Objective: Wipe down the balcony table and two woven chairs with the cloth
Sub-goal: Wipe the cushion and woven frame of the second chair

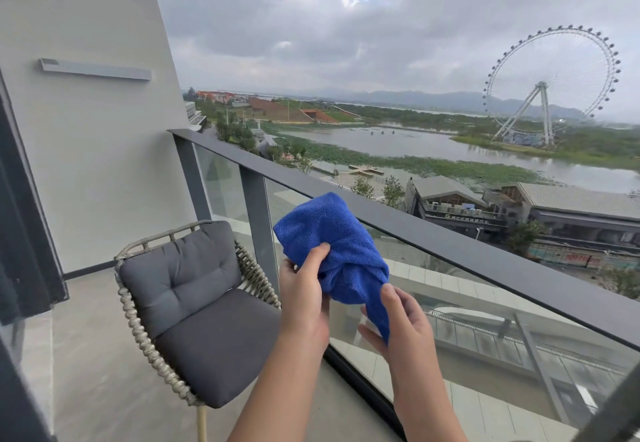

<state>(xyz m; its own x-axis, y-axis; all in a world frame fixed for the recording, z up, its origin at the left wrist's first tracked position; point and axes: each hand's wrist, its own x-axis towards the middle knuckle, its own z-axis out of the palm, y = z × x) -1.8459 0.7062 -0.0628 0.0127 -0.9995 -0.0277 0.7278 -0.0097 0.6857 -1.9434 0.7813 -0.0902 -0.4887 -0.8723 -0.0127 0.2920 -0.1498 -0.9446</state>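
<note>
A blue cloth [332, 240] hangs bunched in the air in front of the glass railing, held up between both hands. My left hand [303, 296] grips its left side with the thumb pressed into the fabric. My right hand [398, 323] pinches a lower corner of the cloth between thumb and fingers. One woven rope chair [138, 330] with grey seat and back cushions stands at the left, below and left of my hands, facing right. No table and no second chair are in view.
A dark metal handrail [450, 244] tops the glass balustrade [485, 355] running from centre to lower right. A grey wall [97, 164] closes the far end. A dark door frame [20, 233] lines the left edge. Concrete floor [86, 372] lies around the chair.
</note>
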